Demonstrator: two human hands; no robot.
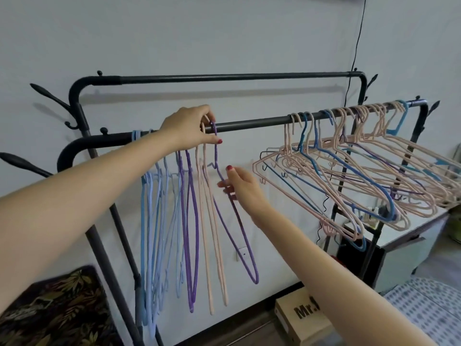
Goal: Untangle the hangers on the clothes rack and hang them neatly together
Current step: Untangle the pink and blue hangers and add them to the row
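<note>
Head view: we see the black clothes rack (249, 122) with two horizontal bars, front bar carrying all the hangers. Left hand (189, 129) is up at the front bar, fingers and thumb curled, pinching the hook of the purple hanger (234, 226) where it sits on the bar, beside a pink hook. Right hand (240, 187) is lower, fingers curled around the shoulder wire of that same purple hanger, just below its neck. The hanger hangs edge-on, tilted a bit toward the right. Left of it, a sorted group (174, 221) hangs straight down and close together: light blue ones at the far left, then a purple one, then pink ones. On the right half of the bar we see the tangled bunch (361, 176), mostly pink with some blue and purple, splayed out sideways and interlocked, well apart from the sorted group. Bare bar between the two groups. Below: a cardboard box (306, 318) on the floor, a leaf-patterned cushion (57, 310) lower left, a black cable (354, 58) running down the wall.
</note>
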